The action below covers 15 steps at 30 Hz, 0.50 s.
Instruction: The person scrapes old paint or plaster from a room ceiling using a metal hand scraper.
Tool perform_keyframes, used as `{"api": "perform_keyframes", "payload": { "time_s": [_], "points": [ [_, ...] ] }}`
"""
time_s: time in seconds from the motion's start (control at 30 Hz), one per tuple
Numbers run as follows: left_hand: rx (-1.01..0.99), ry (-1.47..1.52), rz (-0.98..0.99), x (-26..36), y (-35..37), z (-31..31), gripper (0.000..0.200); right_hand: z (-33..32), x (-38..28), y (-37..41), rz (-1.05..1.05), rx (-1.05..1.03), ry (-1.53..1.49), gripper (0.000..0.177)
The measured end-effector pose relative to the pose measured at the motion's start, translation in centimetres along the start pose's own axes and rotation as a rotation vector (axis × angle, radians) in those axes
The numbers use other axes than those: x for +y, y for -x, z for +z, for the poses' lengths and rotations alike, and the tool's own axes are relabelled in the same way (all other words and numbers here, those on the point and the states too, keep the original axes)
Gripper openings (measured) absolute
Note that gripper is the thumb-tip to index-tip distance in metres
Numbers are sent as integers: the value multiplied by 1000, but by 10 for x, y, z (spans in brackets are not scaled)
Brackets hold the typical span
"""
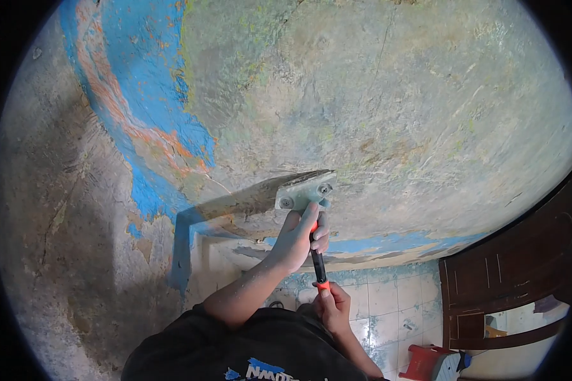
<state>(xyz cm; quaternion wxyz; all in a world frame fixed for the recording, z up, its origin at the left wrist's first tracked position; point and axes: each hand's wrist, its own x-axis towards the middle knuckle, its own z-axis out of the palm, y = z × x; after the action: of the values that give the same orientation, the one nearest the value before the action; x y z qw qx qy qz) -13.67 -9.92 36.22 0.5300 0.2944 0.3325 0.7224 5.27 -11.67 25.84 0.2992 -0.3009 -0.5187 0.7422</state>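
Both of my hands are closed around a long-handled wall scraper (319, 267) with a black and orange handle. My left hand (299, 238) grips it high up, just below the wide metal head, where two screws show. Lower down, my right hand (332, 305) wraps round the handle's orange end. The scraper's blade edge lies right at the wall (375, 127), whose surface is bare and mottled grey-green. Blue paint (143, 70) with orange streaks clings to the wall at the upper left.
A blue strip of paint (388, 242) runs along the wall's lower part. Below are pale floor tiles (384, 295) with bluish smears. Dark wooden furniture (508, 273) stands at the right, with a red stool (421, 362) near it. Another rough grey wall (57, 241) rises at the left.
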Motion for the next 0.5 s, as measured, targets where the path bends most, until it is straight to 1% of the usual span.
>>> {"api": "perform_keyframes", "payload": {
  "time_s": [0.03,0.13,0.23,0.33,0.43,0.5],
  "points": [
    [8,-7,-5,0,-1,0,52,0,-1,0,2,6,10,35],
    [29,63,-22,-13,1,-6,48,-7,1,5,47,-5,7,25],
    [110,101,-55,-15,5,-2,46,-13,2,5,78,-16,23,27],
    [14,65,-18,-14,4,-4,42,-14,-7,7,96,-47,0,27],
    [110,27,-26,-10,3,8,53,-23,-11,2,87,-91,27,26],
    [150,20,-18,-18,4,7,53,-30,-9,0,106,-118,34,26]
  ]
}}
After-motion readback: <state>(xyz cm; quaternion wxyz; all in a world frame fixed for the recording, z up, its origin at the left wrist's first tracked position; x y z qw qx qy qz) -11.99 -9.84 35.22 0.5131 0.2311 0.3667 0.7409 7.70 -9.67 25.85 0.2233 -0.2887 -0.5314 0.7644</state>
